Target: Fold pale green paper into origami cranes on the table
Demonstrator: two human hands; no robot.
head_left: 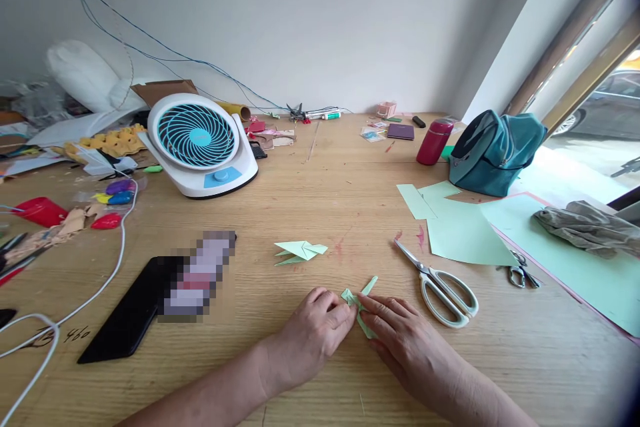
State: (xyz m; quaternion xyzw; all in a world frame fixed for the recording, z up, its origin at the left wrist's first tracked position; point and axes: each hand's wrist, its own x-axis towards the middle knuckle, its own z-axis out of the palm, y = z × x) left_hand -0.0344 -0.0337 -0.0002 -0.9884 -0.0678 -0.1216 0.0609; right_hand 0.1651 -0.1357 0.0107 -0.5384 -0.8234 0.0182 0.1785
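Green paper (369, 285) lies at my hands, toward the surface's (320, 193) near edge. My left hand (317, 325) is curled closed, pinching its left part; my right hand (403, 337) lays extended fingers over it, and whether they grip I cannot tell. Scissors (428, 273) lie rightward.

The paper (369, 285) between your two hands is pale green and folded into a small, narrow-armed shape. Your left hand (316, 327) has its fingertips bunched on the near side of a creased, pointed end. Your right hand (400, 333) lays its fingers over the middle, hiding much of the folding. A slim strip sticks out beyond your right fingertips, slanting away from you and rightward. Another part shows below those fingertips, in the gap between your hands, partly covered by your right hand.
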